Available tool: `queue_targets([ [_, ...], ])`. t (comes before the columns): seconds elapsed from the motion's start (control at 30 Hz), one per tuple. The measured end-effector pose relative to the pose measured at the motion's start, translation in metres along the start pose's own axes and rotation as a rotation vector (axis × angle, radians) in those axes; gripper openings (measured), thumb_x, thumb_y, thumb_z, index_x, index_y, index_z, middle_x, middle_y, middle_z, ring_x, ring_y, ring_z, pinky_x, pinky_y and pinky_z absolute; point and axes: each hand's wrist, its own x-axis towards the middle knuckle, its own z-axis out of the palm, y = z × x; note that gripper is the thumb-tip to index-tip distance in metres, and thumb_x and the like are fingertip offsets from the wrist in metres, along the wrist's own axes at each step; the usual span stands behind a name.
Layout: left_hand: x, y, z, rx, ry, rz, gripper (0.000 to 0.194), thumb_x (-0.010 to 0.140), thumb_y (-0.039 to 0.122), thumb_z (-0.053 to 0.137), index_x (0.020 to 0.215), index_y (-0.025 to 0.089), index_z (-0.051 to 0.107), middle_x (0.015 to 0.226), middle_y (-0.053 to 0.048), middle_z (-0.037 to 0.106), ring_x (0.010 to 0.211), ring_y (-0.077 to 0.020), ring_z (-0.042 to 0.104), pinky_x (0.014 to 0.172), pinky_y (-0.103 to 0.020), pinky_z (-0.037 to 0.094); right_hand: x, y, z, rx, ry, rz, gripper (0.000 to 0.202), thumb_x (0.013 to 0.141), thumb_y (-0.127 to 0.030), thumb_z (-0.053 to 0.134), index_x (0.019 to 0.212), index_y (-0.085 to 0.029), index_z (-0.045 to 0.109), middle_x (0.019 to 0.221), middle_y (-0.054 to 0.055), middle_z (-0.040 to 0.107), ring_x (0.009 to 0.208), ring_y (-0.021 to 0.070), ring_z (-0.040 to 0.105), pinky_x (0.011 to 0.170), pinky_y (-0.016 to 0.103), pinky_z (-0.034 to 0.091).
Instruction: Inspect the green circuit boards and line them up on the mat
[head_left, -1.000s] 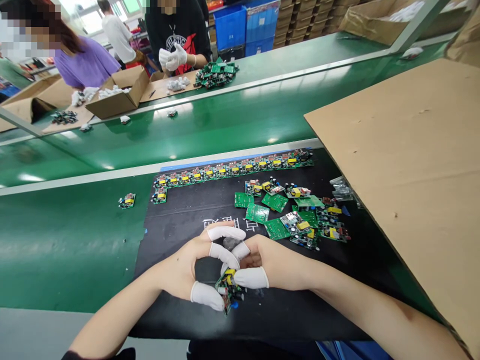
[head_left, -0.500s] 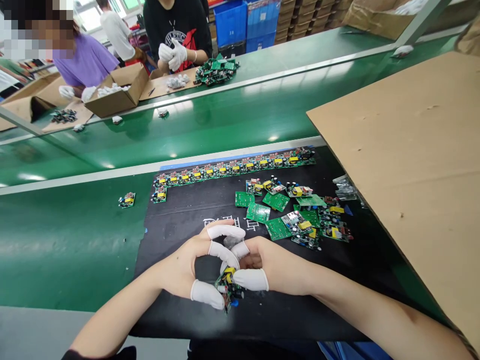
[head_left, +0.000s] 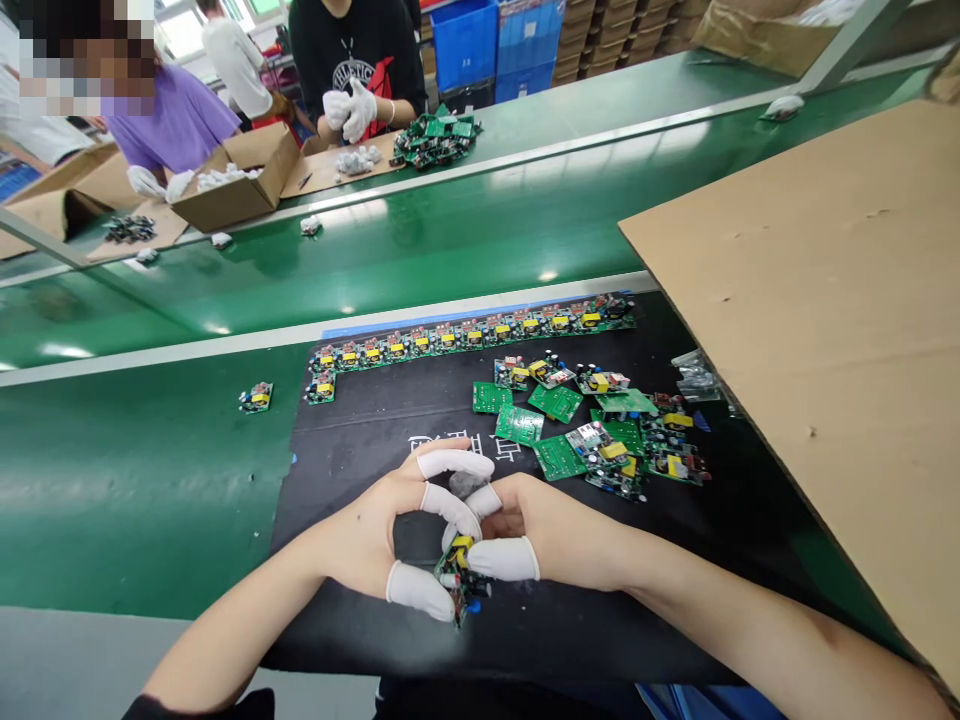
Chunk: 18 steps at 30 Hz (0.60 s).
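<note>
Between both hands, low over the black mat (head_left: 360, 630), is a small circuit board (head_left: 459, 575) with a yellow transformer and a blue part, tilted on edge. My left hand (head_left: 409, 525), in white finger cots, grips it by thumb and fingers. My right hand (head_left: 517, 535), also in finger cots, pinches its other side with thumb and forefinger. The board's back and some fingertips are hidden. Just beyond the hands lies a loose pile of circuit boards (head_left: 559, 457), some green side up. A row of boards (head_left: 450, 340) lines the mat's far edge.
A large cardboard sheet (head_left: 825, 260) slants in on the right, beside some clear plastic pieces (head_left: 697, 375). One board (head_left: 257, 397) lies on the green bench at left. Across the green conveyor (head_left: 480, 220), co-workers in white gloves sit by a cardboard box (head_left: 236, 190) and a board heap (head_left: 435, 138).
Both hands keep their grip on the board, almost still. The view has shifted slightly. Small white-topped pieces on the conveyor have moved left, and a co-worker's gloved hands have moved.
</note>
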Motion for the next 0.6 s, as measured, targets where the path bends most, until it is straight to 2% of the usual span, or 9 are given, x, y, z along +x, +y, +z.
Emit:
queue_targets([
  [0.3,-0.001,-0.003,0.000,-0.039,0.004,0.039,0.040,0.074,0.053,0.069,0.097,0.021,0.061,0.132,-0.012,0.047,0.131,-0.0349,0.035,0.108,-0.060,0.024,0.001,-0.004,-0.003,0.011,-0.046,-0.030,0.025,0.061,-0.035,0.073,0.071,-0.014,0.065,0.074,0.001,0.062,0.075,0.0153,0.057,0.074,0.029,0.046],
  [0.47,0.000,-0.003,-0.002,-0.017,0.009,0.095,0.040,0.076,0.052,0.067,0.100,0.020,0.060,0.133,-0.013,0.047,0.129,-0.0349,0.037,0.108,-0.059,0.026,-0.002,-0.010,-0.009,-0.033,-0.086,-0.077,0.023,0.066,-0.035,0.069,0.073,-0.013,0.066,0.068,0.000,0.060,0.070,0.0147,0.056,0.072,0.029,0.045],
  [0.53,-0.001,-0.002,-0.006,-0.007,0.031,0.119,0.040,0.077,0.052,0.065,0.100,0.020,0.061,0.133,-0.013,0.047,0.131,-0.0353,0.035,0.110,-0.059,0.022,-0.003,-0.013,-0.013,-0.078,-0.057,-0.119,0.021,0.069,-0.033,0.063,0.074,-0.013,0.067,0.069,0.001,0.061,0.064,0.0127,0.053,0.068,0.028,0.045],
  [0.6,-0.003,-0.001,-0.011,-0.013,0.049,0.107,0.039,0.077,0.052,0.063,0.099,0.020,0.062,0.136,-0.012,0.045,0.134,-0.0361,0.029,0.112,-0.059,0.018,-0.003,-0.016,-0.018,-0.142,0.071,-0.178,0.021,0.070,-0.029,0.059,0.082,-0.013,0.066,0.073,0.002,0.063,0.063,0.0125,0.053,0.067,0.028,0.045],
])
